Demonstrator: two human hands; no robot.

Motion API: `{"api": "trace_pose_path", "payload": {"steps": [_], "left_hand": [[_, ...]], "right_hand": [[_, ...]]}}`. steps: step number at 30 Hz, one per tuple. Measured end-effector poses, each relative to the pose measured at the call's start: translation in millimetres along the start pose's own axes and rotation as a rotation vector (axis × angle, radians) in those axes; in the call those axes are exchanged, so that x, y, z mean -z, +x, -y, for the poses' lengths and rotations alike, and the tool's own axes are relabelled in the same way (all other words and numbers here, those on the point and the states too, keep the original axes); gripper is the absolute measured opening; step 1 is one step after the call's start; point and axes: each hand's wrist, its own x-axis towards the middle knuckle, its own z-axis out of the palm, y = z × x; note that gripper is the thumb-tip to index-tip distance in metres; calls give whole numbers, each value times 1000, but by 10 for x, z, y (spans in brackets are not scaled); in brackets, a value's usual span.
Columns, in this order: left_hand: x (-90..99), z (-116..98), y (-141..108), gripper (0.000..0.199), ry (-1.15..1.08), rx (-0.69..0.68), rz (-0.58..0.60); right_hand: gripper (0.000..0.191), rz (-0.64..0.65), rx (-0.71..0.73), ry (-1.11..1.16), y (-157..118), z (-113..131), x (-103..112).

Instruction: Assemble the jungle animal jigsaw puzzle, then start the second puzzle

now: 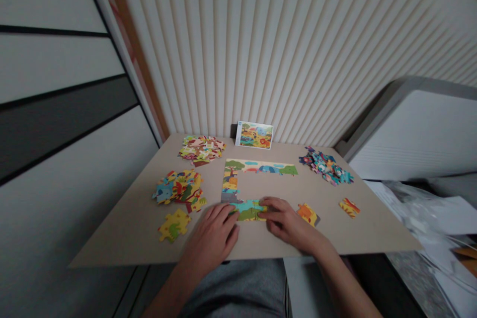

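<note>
Fingers of the left hand lay loosely bent on the left end of a teal-and-green puzzle strip; those of the right hand, slightly spread, touched its right end. Flat on the beige table, the strip bordered a partial puzzle frame.

The hands partly hide the lower puzzle strip; lettering on the picture card is too small to read

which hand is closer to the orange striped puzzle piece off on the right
Right. The right hand is left of the orange striped piece, at one end of the green-blue strip; the left hand is farther left, at the strip's other end.
</note>
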Motion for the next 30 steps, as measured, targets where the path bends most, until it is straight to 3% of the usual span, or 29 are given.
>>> {"api": "trace_pose_path", "payload": {"steps": [9, 14, 18, 26, 30], "left_hand": [[5, -14, 18, 29, 12, -29, 9], [33, -115, 99, 34, 38, -107, 112], [34, -207, 152, 40, 29, -84, 161], [29, -272, 204, 45, 38, -49, 142], [-11, -329, 243, 43, 87, -42, 130]], "right_hand": [[38, 50, 2, -171, -14, 134, 23], [31, -24, -38, -183, -13, 183, -52], [30, -44, -31, -191, 8, 146, -79], [36, -33, -59, -172, -40, 204, -96], [40, -127, -89, -185, -134, 308, -190]]}}
